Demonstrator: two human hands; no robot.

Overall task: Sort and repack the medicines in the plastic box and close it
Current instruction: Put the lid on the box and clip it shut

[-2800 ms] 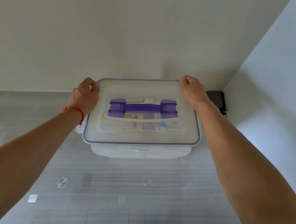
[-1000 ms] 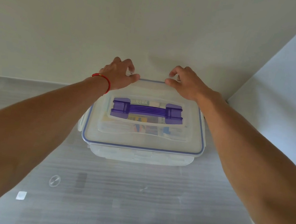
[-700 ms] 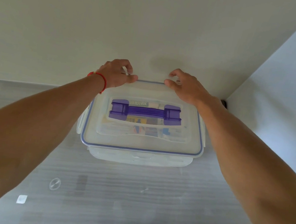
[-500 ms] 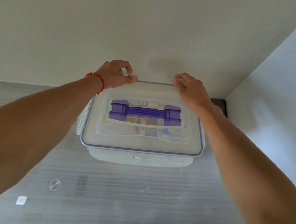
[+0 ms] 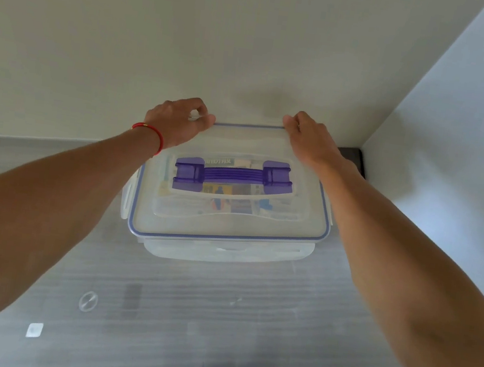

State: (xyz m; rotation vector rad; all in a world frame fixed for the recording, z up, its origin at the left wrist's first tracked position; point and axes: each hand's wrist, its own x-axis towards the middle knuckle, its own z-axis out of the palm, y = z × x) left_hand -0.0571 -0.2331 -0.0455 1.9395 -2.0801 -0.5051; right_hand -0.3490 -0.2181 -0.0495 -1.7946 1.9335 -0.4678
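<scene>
Two forearms reach from me across the grey table (image 5: 216, 318) to the plastic box (image 5: 225, 252) near the wall, lid (image 5: 229, 224) on, where my left hand (image 5: 174, 125) and right hand (image 5: 308, 139) curl fingers over its far rim, gripping it.

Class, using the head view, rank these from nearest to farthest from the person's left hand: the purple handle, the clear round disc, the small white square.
From the left hand:
1. Purple handle, on the box lid, just right of it.
2. Clear round disc, on the grey surface below.
3. Small white square, lower left, farthest.
</scene>
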